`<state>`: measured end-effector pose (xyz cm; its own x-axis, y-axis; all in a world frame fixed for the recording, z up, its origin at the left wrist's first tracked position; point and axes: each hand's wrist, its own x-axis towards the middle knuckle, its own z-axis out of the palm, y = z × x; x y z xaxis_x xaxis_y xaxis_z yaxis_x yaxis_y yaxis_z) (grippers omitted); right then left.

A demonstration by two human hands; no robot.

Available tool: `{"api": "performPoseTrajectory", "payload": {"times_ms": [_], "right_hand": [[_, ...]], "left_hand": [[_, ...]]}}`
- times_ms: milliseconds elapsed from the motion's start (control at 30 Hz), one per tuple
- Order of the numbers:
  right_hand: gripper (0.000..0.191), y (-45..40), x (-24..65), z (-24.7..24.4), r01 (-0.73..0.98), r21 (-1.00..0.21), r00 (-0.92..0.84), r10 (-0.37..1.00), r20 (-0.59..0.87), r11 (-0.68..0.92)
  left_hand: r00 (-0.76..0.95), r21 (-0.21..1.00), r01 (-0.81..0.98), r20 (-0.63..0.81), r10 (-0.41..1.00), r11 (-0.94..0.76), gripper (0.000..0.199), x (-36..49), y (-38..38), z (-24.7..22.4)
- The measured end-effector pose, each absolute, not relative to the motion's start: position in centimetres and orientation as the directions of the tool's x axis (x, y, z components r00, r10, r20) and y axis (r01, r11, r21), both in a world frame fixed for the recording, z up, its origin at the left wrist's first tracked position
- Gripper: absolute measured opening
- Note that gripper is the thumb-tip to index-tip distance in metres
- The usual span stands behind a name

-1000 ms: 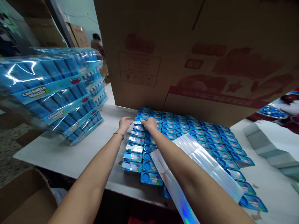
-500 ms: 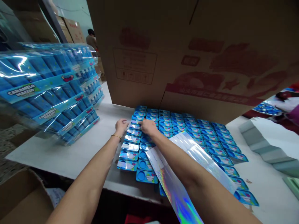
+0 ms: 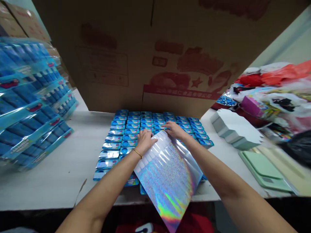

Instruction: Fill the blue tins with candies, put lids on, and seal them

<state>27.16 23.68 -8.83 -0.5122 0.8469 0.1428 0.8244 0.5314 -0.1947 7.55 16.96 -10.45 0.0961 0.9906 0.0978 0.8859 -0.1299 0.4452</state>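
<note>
A shiny rainbow-silver sheet of clear stickers (image 3: 167, 168) lies slanted over rows of small blue packs (image 3: 130, 137), its lower corner hanging past the table edge. My left hand (image 3: 145, 141) holds the sheet's upper left edge, thumb on top; its other fingertips are partly hidden. At the sheet's top corner my right hand (image 3: 174, 130) is closed in a pinch, thumb and index finger together. Whether a loose sticker is between those fingers is too small to tell. The packs in the leftmost column carry glossy clear film, and several others show a round blue recess.
A large cardboard box (image 3: 145, 64) stands right behind the packs. Film-wrapped stacks of blue display trays (image 3: 31, 113) are at the left. On the right are a pile of pale cut sheets (image 3: 235, 129), a green scale (image 3: 264, 171) and heaped bags (image 3: 274, 94).
Both hands have left the leftmost column of packs and come to the sticker sheet's top corner. The sheet has turned and now lies between my forearms. The view has swung right.
</note>
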Motion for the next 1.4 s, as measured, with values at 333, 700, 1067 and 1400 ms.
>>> {"api": "performPoseTrajectory", "payload": {"times_ms": [333,700,1067,1400], "right_hand": [[0.026,20.6,28.0,-9.4,0.77,0.1,-0.638,0.761,0.119,0.63],[0.031,22.7,27.1,-10.7,0.777,-0.036,-0.616,0.77,0.166,0.629],[0.034,20.8,29.0,-11.7,0.723,-0.066,-0.658,0.715,0.236,0.688],[0.03,22.1,28.0,-11.4,0.783,-0.12,-0.57,0.782,0.252,0.61]], "left_hand": [[0.035,0.436,0.892,0.205,0.978,-0.123,0.022,8.5,16.3,-11.9],[0.031,0.448,0.886,0.194,0.981,-0.116,0.022,8.6,15.9,-11.7],[0.036,0.471,0.872,0.209,0.977,-0.132,0.021,8.6,15.9,-11.7],[0.127,0.447,0.868,0.218,0.968,-0.215,0.024,8.6,16.0,-11.8]]}}
